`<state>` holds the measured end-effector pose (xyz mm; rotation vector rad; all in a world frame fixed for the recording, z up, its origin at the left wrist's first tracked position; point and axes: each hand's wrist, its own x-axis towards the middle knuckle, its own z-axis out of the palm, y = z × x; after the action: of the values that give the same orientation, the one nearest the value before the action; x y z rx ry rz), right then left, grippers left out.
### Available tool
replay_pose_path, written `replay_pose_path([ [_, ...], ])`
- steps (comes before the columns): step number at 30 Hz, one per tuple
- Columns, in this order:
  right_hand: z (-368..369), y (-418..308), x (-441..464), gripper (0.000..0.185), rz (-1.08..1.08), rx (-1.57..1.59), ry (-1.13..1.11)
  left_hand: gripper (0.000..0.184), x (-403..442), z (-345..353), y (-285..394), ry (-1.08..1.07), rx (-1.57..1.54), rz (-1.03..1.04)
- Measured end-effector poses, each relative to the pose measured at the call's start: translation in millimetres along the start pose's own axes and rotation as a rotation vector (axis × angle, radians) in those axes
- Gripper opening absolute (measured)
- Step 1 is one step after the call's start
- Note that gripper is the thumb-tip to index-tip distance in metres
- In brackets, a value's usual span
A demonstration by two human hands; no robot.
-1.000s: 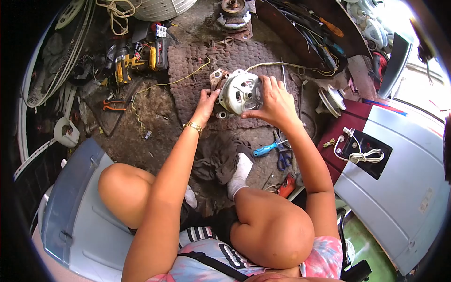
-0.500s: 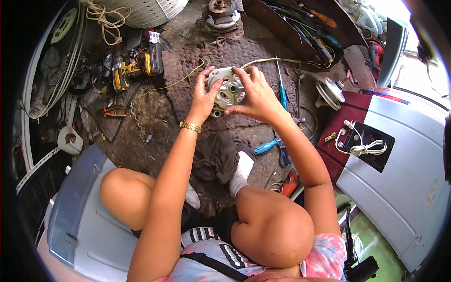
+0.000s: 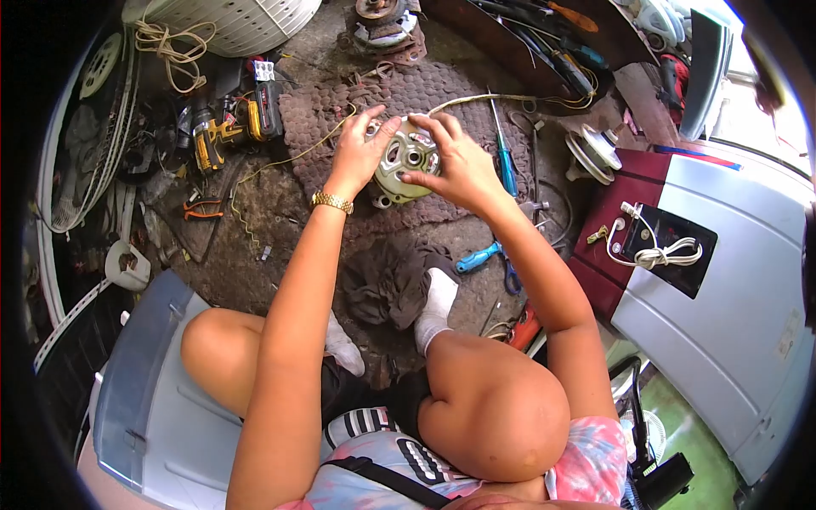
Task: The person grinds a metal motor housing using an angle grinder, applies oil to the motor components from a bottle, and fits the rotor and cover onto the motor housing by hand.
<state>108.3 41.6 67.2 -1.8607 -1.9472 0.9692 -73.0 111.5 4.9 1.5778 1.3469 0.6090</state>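
A round metal motor housing [image 3: 406, 160] with cut-out openings and a central hub rests on the brown woven mat [image 3: 314, 119]. My left hand [image 3: 364, 151] grips its left edge, thumb on the top face. Around its right edge curl the fingers of my right hand [image 3: 455, 166], with the thumb near the lower front. A pale cable [image 3: 476, 99] runs from behind the housing to the right. The underside of the housing is hidden.
A yellow drill [image 3: 208, 140] and orange-handled pliers [image 3: 203, 208] lie left. Blue-handled screwdrivers [image 3: 478, 257] lie right, near a pulley [image 3: 593, 155]. A metal tray of tools [image 3: 476, 38] stands at the back. A grey and maroon panel [image 3: 722, 246] fills the right side.
The housing has turned from tilted to facing up and sits lower on the mat. My left hand has moved from its lower left side up onto its upper left edge.
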Motion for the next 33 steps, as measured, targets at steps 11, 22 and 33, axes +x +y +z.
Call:
replay_pose_path([
  [11, 17, -14, 0, 0.099, 0.165, 0.003, 0.162, 0.022, 18, -4, 28, 0.164, 0.241, 0.416],
  [22, -33, -23, -3, 0.104, 0.020, -0.511, -0.073, 0.042, 71, -100, 93, -0.137, 0.495, 0.668],
  [33, -201, -110, -63, 0.064, -0.162, -0.759, -0.044, 0.044, -65, -271, 151, -0.116, 0.596, 0.186],
])
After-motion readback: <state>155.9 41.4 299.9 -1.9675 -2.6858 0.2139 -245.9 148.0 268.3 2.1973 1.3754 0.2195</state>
